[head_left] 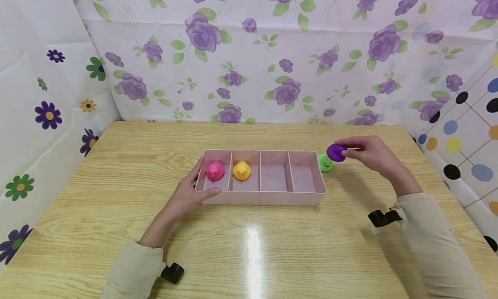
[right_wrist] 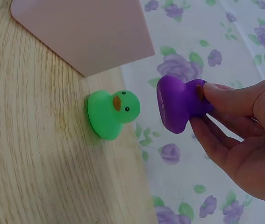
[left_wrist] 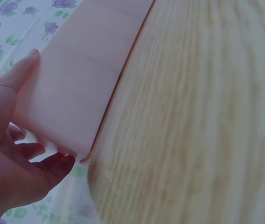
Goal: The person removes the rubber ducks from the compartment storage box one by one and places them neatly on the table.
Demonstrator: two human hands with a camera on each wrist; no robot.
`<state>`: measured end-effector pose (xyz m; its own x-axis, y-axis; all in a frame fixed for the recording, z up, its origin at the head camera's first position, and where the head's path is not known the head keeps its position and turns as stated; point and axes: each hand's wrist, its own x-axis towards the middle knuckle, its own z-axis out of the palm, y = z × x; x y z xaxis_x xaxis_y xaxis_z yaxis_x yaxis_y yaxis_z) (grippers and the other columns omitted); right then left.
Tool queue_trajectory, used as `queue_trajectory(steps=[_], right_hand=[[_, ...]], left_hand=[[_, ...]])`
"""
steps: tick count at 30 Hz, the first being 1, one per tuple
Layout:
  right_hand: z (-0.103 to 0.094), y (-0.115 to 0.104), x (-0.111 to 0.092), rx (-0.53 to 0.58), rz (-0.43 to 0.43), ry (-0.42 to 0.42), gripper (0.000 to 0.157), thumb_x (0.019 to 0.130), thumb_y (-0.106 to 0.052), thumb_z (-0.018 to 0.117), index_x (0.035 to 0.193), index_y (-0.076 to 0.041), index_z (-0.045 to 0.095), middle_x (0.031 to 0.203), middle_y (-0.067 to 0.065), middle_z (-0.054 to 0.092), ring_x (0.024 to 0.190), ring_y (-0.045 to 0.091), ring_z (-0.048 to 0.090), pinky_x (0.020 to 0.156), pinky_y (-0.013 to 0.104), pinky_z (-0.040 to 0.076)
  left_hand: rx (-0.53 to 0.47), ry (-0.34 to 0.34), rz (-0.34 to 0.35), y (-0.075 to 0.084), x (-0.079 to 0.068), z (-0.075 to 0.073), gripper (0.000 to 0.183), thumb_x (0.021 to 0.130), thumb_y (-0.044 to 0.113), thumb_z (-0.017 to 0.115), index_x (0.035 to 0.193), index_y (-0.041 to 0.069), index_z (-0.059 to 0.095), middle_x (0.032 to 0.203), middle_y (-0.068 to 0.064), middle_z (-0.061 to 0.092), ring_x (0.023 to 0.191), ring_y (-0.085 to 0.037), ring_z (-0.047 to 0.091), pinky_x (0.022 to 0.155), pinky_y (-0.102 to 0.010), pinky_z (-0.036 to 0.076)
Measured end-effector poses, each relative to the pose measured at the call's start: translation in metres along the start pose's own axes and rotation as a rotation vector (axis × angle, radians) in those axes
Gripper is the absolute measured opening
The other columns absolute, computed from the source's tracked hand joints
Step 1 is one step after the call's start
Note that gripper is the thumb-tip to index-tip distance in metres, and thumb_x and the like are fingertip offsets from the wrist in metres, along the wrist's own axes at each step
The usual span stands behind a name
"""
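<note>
My right hand (head_left: 369, 154) pinches a purple rubber duck (right_wrist: 181, 102) by its head between thumb and fingers, in the air right of the pink divided box (head_left: 260, 198). Beside the box's right end, a green rubber duck (right_wrist: 109, 114) stands on the table, partly behind the box in the head view. My left hand (head_left: 188, 191) grips the box's left end, thumb over the front rim and fingers along the end wall. Inside, a pink duck (head_left: 215, 171) sits in the leftmost compartment and a yellow duck (head_left: 242, 171) in the one beside it. The two right compartments hold nothing.
A wooden table (head_left: 218, 256) lies under everything. Behind it hangs a white cloth (head_left: 256, 57) with purple flowers, and patterned cloths stand at both sides. A black wrist mount (head_left: 383, 218) juts from the right sleeve, another mount (head_left: 173, 273) from the left.
</note>
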<state>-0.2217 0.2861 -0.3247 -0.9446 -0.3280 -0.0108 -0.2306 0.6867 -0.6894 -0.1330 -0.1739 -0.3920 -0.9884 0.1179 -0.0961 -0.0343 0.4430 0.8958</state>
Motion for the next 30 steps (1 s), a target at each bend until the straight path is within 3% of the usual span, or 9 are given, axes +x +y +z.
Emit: queue_trajectory(steps=[12,19,30], right_hand=[[-0.005,0.014,-0.001,-0.053,0.052,0.011,0.038,0.098,-0.017,0.059,0.131,0.001,0.058,0.127,0.025,0.057,0.110,0.036,0.058,0.085,0.035,0.051],[-0.004,0.022,-0.003,-0.022,0.082,0.001,0.038,0.099,-0.015,0.056,0.132,0.003,0.057,0.129,0.028,0.054,0.115,0.041,0.054,0.094,0.054,0.043],[0.003,0.043,-0.006,0.032,0.138,-0.004,0.038,0.099,-0.014,0.055,0.134,0.004,0.054,0.132,0.029,0.052,0.118,0.041,0.051,0.099,0.058,0.038]], left_hand=[[0.003,-0.003,-0.008,0.000,0.000,0.000,0.101,0.084,0.030,0.076,0.157,0.024,0.007,0.159,-0.012,0.016,0.142,-0.038,0.020,0.107,-0.057,0.027],[0.019,0.001,-0.016,0.001,0.000,-0.001,0.101,0.084,0.031,0.076,0.157,0.024,0.007,0.157,-0.016,0.020,0.141,-0.039,0.022,0.106,-0.058,0.028],[0.019,0.001,-0.023,0.001,-0.001,0.000,0.101,0.084,0.032,0.076,0.157,0.024,0.007,0.159,-0.010,0.016,0.143,-0.037,0.018,0.108,-0.058,0.025]])
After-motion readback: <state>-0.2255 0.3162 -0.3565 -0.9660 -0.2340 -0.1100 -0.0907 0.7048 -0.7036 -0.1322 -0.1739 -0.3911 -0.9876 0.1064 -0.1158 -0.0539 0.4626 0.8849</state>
